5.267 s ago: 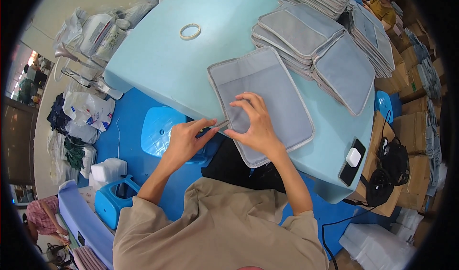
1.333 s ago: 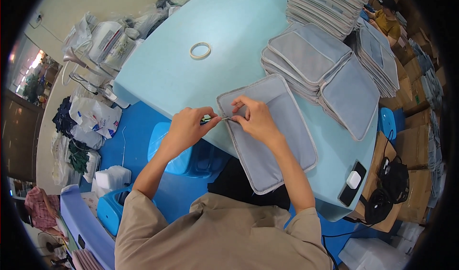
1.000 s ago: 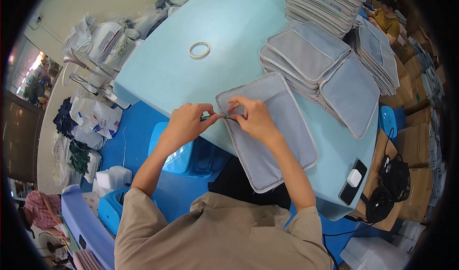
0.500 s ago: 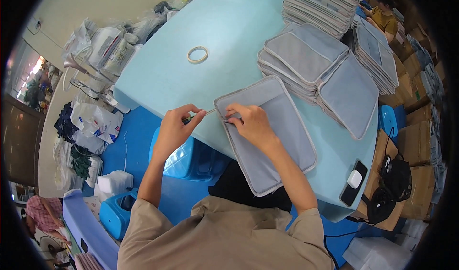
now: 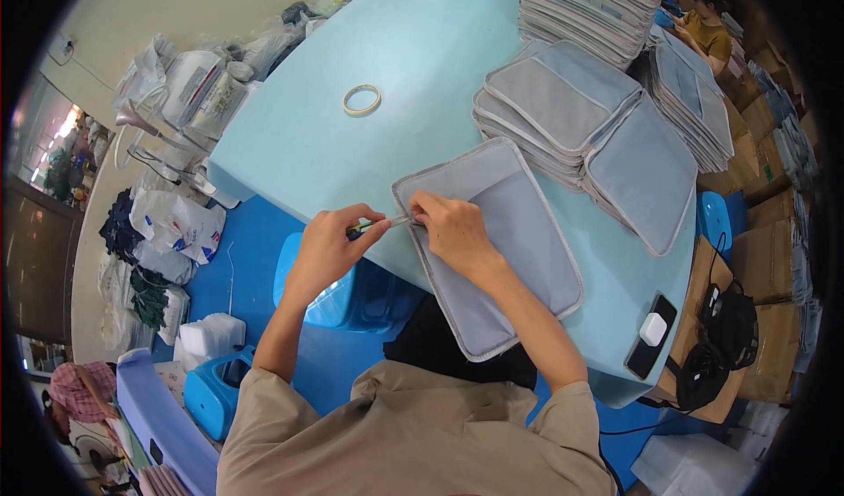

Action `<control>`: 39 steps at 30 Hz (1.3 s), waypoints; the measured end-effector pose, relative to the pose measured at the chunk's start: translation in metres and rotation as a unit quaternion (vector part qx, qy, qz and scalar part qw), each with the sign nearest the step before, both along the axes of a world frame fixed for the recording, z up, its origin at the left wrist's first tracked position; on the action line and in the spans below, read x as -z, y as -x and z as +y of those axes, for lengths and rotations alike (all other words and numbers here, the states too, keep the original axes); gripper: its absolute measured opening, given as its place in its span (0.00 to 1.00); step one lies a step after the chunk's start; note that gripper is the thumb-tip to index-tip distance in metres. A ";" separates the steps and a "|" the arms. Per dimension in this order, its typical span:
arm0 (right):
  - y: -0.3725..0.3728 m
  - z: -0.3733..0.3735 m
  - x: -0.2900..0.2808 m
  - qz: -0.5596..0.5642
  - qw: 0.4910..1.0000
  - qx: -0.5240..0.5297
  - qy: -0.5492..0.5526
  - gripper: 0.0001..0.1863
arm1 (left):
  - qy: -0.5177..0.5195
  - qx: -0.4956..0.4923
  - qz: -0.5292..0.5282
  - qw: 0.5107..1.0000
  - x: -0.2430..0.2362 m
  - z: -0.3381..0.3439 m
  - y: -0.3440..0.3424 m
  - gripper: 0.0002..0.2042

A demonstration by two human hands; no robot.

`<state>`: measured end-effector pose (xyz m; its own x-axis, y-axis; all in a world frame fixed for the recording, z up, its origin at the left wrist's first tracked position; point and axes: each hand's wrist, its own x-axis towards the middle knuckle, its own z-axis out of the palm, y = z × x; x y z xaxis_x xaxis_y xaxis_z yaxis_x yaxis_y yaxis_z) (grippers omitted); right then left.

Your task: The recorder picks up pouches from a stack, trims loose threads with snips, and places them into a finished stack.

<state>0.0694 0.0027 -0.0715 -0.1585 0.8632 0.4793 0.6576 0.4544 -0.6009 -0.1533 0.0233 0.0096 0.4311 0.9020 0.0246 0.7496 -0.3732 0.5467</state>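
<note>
A grey-blue fabric panel (image 5: 519, 224) with rounded corners and a bound edge lies slantwise over the front edge of the table. My right hand (image 5: 453, 235) is closed on its left border, fingertips pinched together. From the left, my left hand (image 5: 330, 248) grips a slim tool (image 5: 398, 220) with a thin, pale tip, its kind too small to tell. That tip points right and reaches the panel's border beside my right fingertips. My fingers hide most of the tool and the exact spot where it meets the cloth.
On the light blue table (image 5: 290, 153) sits a roll of tape (image 5: 361, 101). Similar panels are piled (image 5: 563, 101) at the right, with a taller stack (image 5: 589, 13) behind. A phone (image 5: 651, 336) with a white case on it lies near the right edge. Blue stools (image 5: 338, 298) stand below.
My left hand has moved slightly right with the tool, bringing its tip closer to the right fingertips. My right hand has turned and closed its fingers more tightly at the border.
</note>
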 end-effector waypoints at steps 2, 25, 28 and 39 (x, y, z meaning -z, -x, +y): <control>0.001 -0.001 -0.003 0.016 1.000 -0.002 0.010 0.04 | -0.014 0.015 -0.006 1.000 0.007 0.001 -0.001 0.13; 0.001 0.000 -0.003 0.013 1.000 0.015 0.002 0.05 | -0.009 0.050 0.024 0.998 0.003 0.007 -0.012 0.12; 0.000 0.000 -0.003 0.012 1.000 0.014 0.009 0.05 | -0.014 0.051 0.032 0.998 0.003 0.009 -0.011 0.13; 0.003 -0.002 -0.004 0.038 0.999 0.008 -0.001 0.05 | 0.000 0.046 0.030 0.998 0.004 0.011 -0.012 0.14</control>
